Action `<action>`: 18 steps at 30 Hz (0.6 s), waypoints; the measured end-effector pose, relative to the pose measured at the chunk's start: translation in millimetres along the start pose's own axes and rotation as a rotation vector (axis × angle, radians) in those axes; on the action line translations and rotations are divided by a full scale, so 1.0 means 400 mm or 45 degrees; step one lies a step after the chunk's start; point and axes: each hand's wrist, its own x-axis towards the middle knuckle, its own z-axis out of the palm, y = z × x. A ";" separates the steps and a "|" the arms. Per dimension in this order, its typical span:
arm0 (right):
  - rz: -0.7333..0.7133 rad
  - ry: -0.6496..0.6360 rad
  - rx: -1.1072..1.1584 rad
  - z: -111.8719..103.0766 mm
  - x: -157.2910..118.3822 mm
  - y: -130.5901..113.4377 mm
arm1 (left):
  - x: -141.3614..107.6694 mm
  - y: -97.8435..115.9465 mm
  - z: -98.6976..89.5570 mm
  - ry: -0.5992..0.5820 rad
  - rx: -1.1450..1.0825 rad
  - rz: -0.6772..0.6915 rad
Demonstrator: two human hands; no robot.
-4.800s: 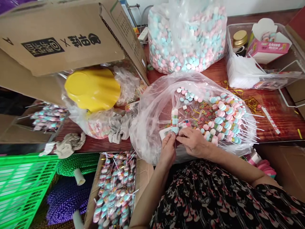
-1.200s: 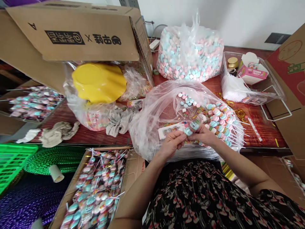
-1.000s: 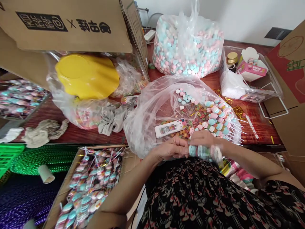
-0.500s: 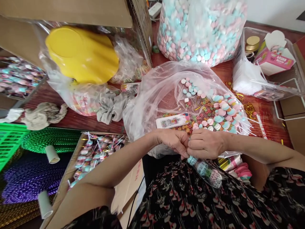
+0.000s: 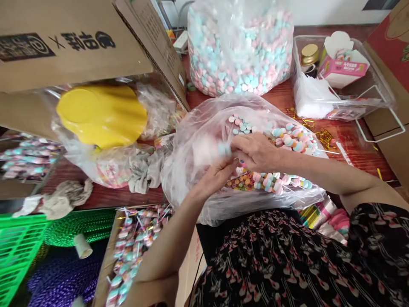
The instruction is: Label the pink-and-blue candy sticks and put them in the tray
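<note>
My right hand (image 5: 255, 151) is closed, its fingers gripping one end of a wrapped marshmallow stick (image 5: 207, 150). Blurred by motion, the stick's pink, white and blue body points left from the fingers. Close below, my left hand (image 5: 220, 172) has its fingers pinched together against the same end; what exactly lies between them is partly hidden. Both hands are above a spread clear plastic bag (image 5: 188, 170). On it lie loose round marshmallows (image 5: 241, 123), ring-shaped gummies (image 5: 241, 183) and unwrapped marshmallow skewers (image 5: 295, 138), with more skewers (image 5: 275, 181) nearer my body.
A big bag of marshmallows (image 5: 239, 64) stands behind. At right is a clear bin (image 5: 377, 100) holding a pink box (image 5: 345, 70). A yellow tub (image 5: 102, 115) and cardboard box (image 5: 73, 47) are at left. Below sit boxed wrapped sticks (image 5: 128, 251) and a green crate (image 5: 19, 251).
Both hands have moved up and away from my body. The wrapped marshmallow stick has swung from hanging toward my shirt to pointing left over the bag. The view has also shifted.
</note>
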 end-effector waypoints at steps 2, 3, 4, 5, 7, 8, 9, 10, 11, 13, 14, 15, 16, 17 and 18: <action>0.080 -0.054 0.231 0.033 -0.011 -0.006 | 0.029 -0.051 -0.001 0.181 -0.143 0.063; 0.134 -0.083 0.326 0.048 -0.017 -0.008 | 0.036 -0.069 0.000 0.261 -0.176 0.114; 0.192 -0.092 0.396 0.060 -0.022 -0.010 | 0.038 -0.082 0.004 0.328 -0.183 0.156; 0.240 -0.076 0.442 0.068 -0.026 -0.012 | 0.034 -0.090 0.008 0.382 -0.177 0.193; 0.275 0.016 0.508 0.071 -0.026 -0.022 | 0.014 -0.099 0.018 0.419 -0.205 0.232; 0.262 0.068 0.531 0.069 -0.024 -0.029 | 0.000 -0.101 0.022 0.395 -0.253 0.233; 0.234 0.115 0.543 0.064 -0.021 -0.038 | -0.016 -0.101 0.022 0.335 -0.299 0.217; 0.204 0.152 0.542 0.061 -0.018 -0.046 | -0.032 -0.101 0.019 0.265 -0.312 0.197; 0.183 0.176 0.537 0.058 -0.014 -0.053 | -0.047 -0.100 0.013 0.215 -0.263 0.185; 0.200 0.178 0.568 0.061 -0.005 -0.061 | -0.073 -0.096 -0.009 0.250 0.050 0.235; 0.251 0.157 0.621 0.066 -0.001 -0.063 | -0.083 -0.095 -0.022 0.320 0.289 0.307; 0.334 0.124 0.714 0.075 0.004 -0.065 | -0.092 -0.095 -0.036 0.405 0.551 0.402; 0.444 0.071 0.856 0.087 0.008 -0.070 | -0.102 -0.097 -0.049 0.491 0.801 0.509; 0.588 0.006 1.059 0.102 0.011 -0.078 | -0.112 -0.100 -0.062 0.548 1.016 0.616; 0.748 -0.068 1.293 0.121 0.012 -0.091 | -0.125 -0.105 -0.074 0.575 1.181 0.722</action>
